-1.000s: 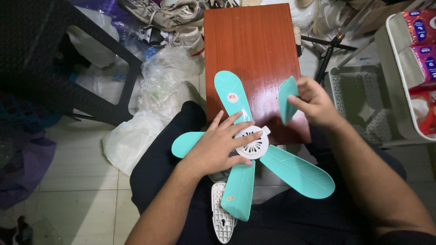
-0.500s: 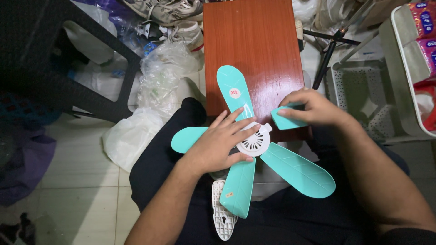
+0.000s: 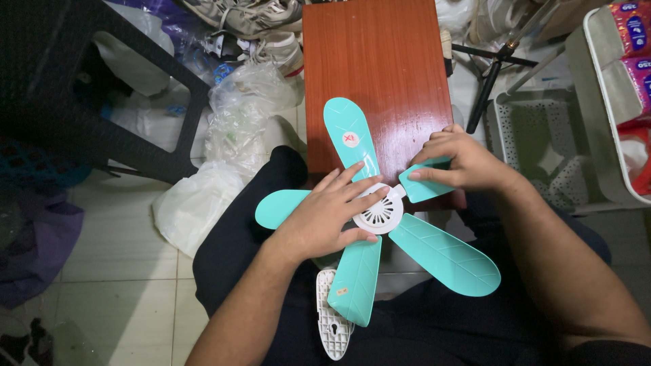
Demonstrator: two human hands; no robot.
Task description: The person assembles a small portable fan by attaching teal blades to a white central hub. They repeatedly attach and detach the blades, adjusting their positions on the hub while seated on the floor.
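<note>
A small fan rotor with a white hub [image 3: 382, 217] and several teal blades [image 3: 444, 255] lies on my lap at the near edge of a red-brown wooden board [image 3: 376, 74]. My left hand [image 3: 324, 220] lies flat on the hub's left side, fingers spread. My right hand [image 3: 461, 161] pinches a loose teal blade [image 3: 422, 187] whose inner end sits at the hub's upper right socket. A white slotted plastic plate [image 3: 332, 324] lies on my lap below the rotor.
Clear plastic bags [image 3: 234, 129] and shoes [image 3: 251, 20] lie on the tiled floor at left. A dark plastic stool [image 3: 81, 102] stands far left. A white perforated basket [image 3: 536, 142], a tripod leg [image 3: 485, 95] and a rack of tissue packs [image 3: 627, 74] are at right.
My right hand turned the loose teal blade from upright to flat and brought it down and left to the hub. My left hand stayed on the hub.
</note>
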